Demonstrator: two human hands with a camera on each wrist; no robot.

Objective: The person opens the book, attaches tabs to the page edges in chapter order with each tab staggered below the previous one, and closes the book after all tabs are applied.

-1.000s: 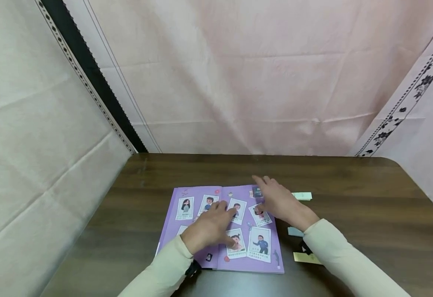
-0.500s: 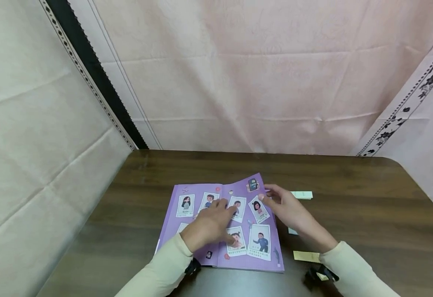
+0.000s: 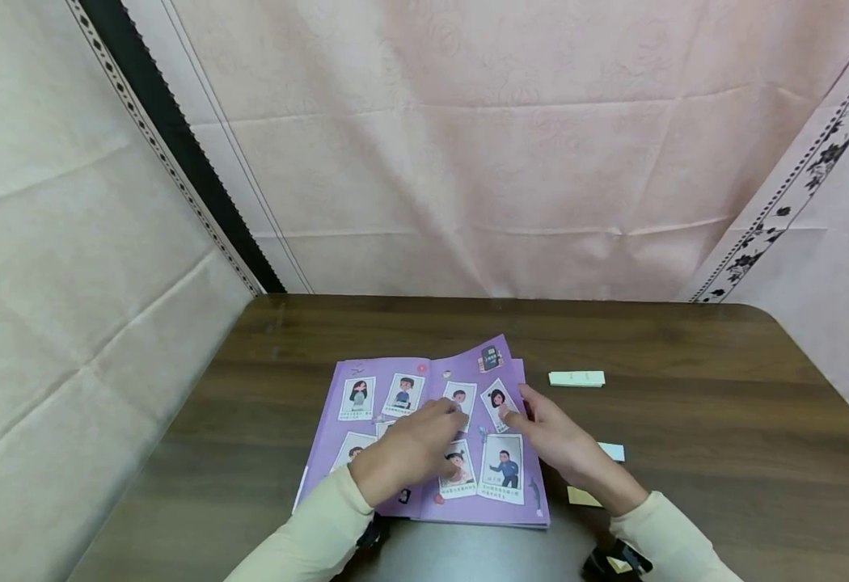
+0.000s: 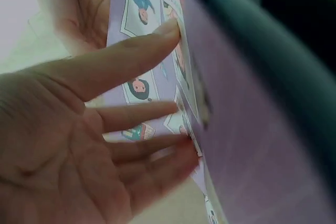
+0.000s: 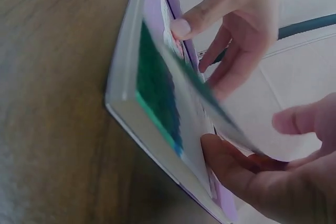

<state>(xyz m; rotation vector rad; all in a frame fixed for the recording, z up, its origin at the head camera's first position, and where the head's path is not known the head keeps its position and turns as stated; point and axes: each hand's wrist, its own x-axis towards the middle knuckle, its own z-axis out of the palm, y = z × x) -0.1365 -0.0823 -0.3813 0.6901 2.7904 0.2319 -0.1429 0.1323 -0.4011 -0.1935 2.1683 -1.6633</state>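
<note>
An open book [image 3: 355,372] with purple pages and cartoon portrait cards printed on them lies on the table. My left hand [image 3: 413,449] rests across its middle near the spine, fingers spread and fairly straight, thumb touching the right-hand page. At the right edge, my right hand [image 3: 563,436] holds the right-hand page [image 3: 493,356], thumb on top and fingers underneath. That page is raised, its far corner standing above the leaf below. In the right wrist view, a green picture [image 5: 155,85] shows beneath the lifted page, and the fingers [image 5: 231,166] reach under it.
Right of the book lie sticky-note strips: a pale green one [image 3: 576,378], a light blue one [image 3: 611,451] and a yellow one [image 3: 583,496], the latter two partly behind the right forearm. Cloth curtains [image 3: 468,162] hang behind the wooden table [image 3: 723,380].
My right hand has gone from lying over the page's far right corner to holding its right edge. The page's corner has risen. My left hand has stayed on the book.
</note>
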